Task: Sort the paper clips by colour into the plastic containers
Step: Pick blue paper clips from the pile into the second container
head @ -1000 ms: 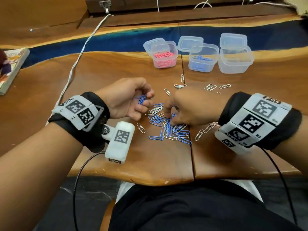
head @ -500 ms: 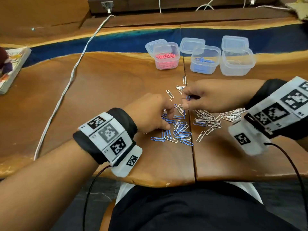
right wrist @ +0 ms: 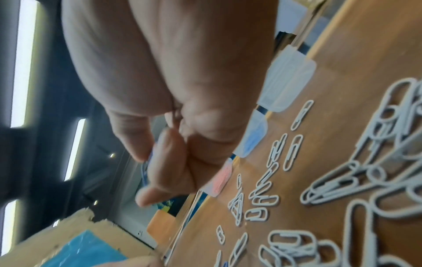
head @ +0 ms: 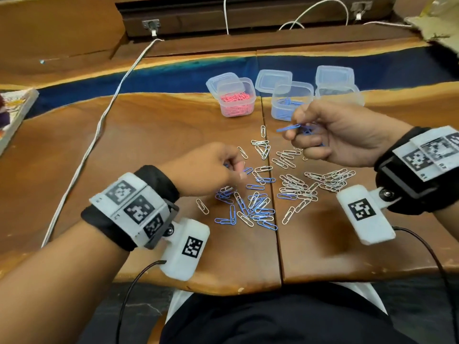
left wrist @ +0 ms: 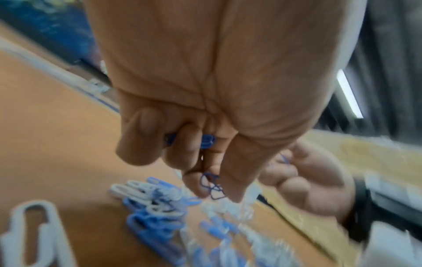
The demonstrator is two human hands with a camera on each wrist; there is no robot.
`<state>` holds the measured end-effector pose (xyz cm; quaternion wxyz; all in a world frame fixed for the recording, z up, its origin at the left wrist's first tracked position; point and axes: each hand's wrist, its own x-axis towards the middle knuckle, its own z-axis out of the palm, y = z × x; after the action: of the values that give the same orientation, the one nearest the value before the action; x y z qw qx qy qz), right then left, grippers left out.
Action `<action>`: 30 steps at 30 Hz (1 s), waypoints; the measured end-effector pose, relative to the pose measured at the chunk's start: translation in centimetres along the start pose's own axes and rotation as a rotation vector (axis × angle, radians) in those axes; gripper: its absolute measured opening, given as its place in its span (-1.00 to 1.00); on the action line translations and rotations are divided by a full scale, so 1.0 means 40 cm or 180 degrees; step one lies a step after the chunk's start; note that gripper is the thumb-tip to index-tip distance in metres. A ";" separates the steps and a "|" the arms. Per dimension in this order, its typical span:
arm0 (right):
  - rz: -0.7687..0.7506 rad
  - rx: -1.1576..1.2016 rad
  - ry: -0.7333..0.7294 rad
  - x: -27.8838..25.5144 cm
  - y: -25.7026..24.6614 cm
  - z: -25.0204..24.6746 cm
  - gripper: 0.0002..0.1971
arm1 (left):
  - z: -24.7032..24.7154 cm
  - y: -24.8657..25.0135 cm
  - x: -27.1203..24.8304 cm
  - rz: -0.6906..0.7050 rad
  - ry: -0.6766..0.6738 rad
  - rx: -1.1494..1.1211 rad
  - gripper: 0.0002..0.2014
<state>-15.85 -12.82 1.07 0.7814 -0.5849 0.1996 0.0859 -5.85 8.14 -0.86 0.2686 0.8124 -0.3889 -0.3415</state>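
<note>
Blue and white paper clips (head: pixel 258 204) lie mixed on the wooden table, with a mostly white heap (head: pixel 325 180) to the right. My left hand (head: pixel 238 167) hovers over the pile's left side, holding blue clips (left wrist: pixel 209 141) in its curled fingers. My right hand (head: pixel 295 131) is raised just in front of the blue-clip container (head: pixel 290 100) and pinches several blue clips (head: pixel 289 127). The pink-clip container (head: pixel 236 96) stands to its left. A third clear container (head: pixel 340 94) sits at the right, partly hidden by my right hand.
Three loose lids (head: pixel 273 80) lie behind the containers. A white cable (head: pixel 99 127) runs diagonally across the table's left part. A book (head: pixel 15 112) lies at the far left edge. The table's front edge (head: pixel 223 286) is close to my body.
My right hand has lifted off the pile with blue clips and moved back towards the blue container. My left hand has come forward over the pile's left side, picking at blue clips.
</note>
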 end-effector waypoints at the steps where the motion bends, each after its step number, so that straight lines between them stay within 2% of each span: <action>1: -0.0054 0.0112 0.0019 0.003 -0.006 -0.005 -0.79 | -0.005 0.002 -0.001 -0.0081 -0.0032 -0.0456 -0.96; 5: -0.0200 0.0127 0.0224 0.028 -0.056 -0.034 -0.79 | -0.023 0.012 0.029 -0.0167 -0.0235 -0.1757 -0.78; 9: -0.0086 -0.0283 0.0539 0.087 -0.136 -0.062 -0.72 | -0.051 0.037 0.077 -0.0416 -0.0361 -0.2879 -0.78; 13: 0.0148 -0.0757 0.0823 0.162 -0.206 -0.067 -0.84 | -0.082 0.078 0.141 -0.0693 -0.0253 -0.3420 -0.74; 17: 0.0177 -0.1514 0.1149 0.223 -0.214 -0.073 -0.73 | -0.129 0.143 0.222 -0.0779 0.0009 -0.3524 -0.78; 20: -0.0126 -0.1946 0.1218 0.224 -0.202 -0.077 -0.72 | -0.152 0.208 0.273 -0.0914 0.0124 -0.3369 -0.90; 24: -0.0749 -0.2345 0.1539 0.163 -0.208 -0.096 -0.69 | -0.155 0.267 0.349 -0.1003 0.0314 -0.2851 -0.68; 28: -0.0878 -0.2261 0.1553 0.085 -0.198 -0.125 -0.71 | -0.136 0.275 0.390 -0.1190 0.0147 -0.2335 -0.62; 30: -0.0885 -0.2332 0.1529 0.058 -0.183 -0.134 -0.75 | -0.130 0.270 0.391 -0.1143 0.0092 -0.2147 -0.62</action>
<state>-12.17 -20.33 5.30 0.4588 -0.8472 0.2513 -0.0929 0.54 -9.70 4.55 0.4622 0.7383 -0.1023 -0.4804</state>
